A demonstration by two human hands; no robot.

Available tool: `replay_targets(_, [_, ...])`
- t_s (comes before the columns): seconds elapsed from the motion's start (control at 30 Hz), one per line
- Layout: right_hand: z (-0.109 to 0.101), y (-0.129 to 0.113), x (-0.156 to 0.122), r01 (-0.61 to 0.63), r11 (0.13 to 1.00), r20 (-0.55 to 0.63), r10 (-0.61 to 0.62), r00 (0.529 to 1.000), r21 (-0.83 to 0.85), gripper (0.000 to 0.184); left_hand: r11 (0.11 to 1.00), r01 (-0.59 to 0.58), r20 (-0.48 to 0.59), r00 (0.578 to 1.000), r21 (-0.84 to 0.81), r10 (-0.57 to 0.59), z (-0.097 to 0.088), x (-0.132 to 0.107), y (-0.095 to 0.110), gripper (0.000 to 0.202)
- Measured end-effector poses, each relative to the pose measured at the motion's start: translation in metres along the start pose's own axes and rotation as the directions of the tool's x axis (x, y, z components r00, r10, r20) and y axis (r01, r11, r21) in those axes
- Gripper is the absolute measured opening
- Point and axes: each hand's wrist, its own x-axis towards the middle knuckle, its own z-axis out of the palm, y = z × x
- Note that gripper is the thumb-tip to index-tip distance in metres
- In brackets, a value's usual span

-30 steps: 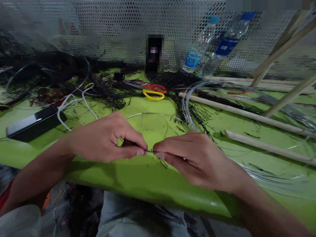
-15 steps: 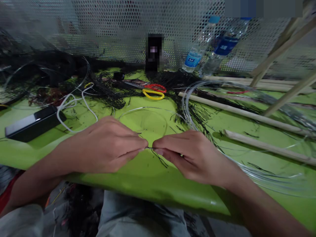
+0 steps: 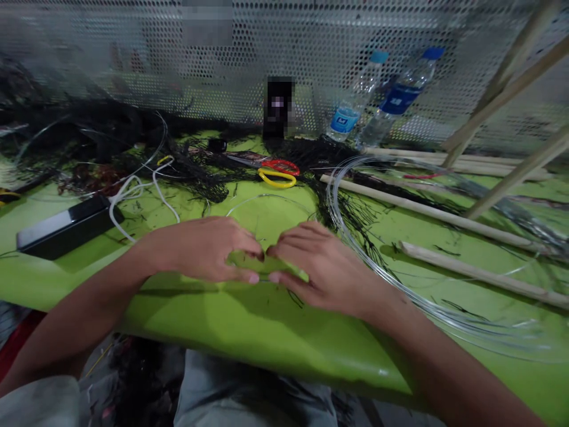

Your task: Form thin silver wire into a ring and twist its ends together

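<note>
Over the green tabletop, my left hand (image 3: 213, 249) and my right hand (image 3: 320, 267) face each other with their fingertips nearly meeting. On both hands the thumb stands apart from the curled fingers, and green surface shows through the gaps. A short thin dark line (image 3: 264, 280) runs between the two thumb tips; whether it is wire or thread I cannot tell. Just beyond the hands curves a thin clear strand (image 3: 267, 197). Loose black threads (image 3: 295, 298) lie by my right thumb.
Scissors (image 3: 278, 178) with red and yellow handles lie behind the hands amid black netting (image 3: 200, 178). At right are a coil of clear line (image 3: 338, 201), wooden sticks (image 3: 444, 207) and two bottles (image 3: 344, 121). A black-and-white box (image 3: 66, 228) and white cord (image 3: 118, 207) sit left.
Both hands were pinched together around a thin dark strand. Their fingers have now lifted away from the thumbs, and the camera view has shifted slightly.
</note>
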Motion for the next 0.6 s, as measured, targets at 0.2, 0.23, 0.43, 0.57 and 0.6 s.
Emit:
replay_targets(0.2, [-0.006, 0.046, -0.004, -0.407, 0.905, -0.413, 0.324, 0.851, -0.128, 0.027, 0.857, 0.316, -0.385, 0.91, 0.408, -0.152, 0.012, 0.002, -0.042, 0.044])
replay_targets(0.23, [-0.004, 0.051, -0.005, -0.443, 0.887, -0.402, 0.361, 0.841, -0.131, 0.029, 0.837, 0.338, -0.358, 0.915, 0.431, -0.186, 0.016, 0.001, -0.049, 0.049])
replay_targets(0.43, [0.002, 0.061, -0.005, -0.565, 0.808, -0.296, 0.506, 0.81, -0.168, 0.027, 0.843, 0.294, -0.379, 0.918, 0.451, -0.118, 0.027, 0.003, -0.064, 0.044])
replay_targets(0.57, [-0.025, 0.069, -0.015, -0.528, 0.833, -0.347, 0.452, 0.822, -0.165, 0.027, 0.879, 0.175, -0.465, 0.883, 0.444, 0.059, 0.017, 0.013, -0.051, 0.034])
replay_targets(0.6, [-0.033, 0.072, -0.02, -0.51, 0.844, -0.338, 0.438, 0.833, -0.164, 0.028, 0.886, 0.129, -0.456, 0.884, 0.444, 0.1, 0.017, 0.014, -0.049, 0.033])
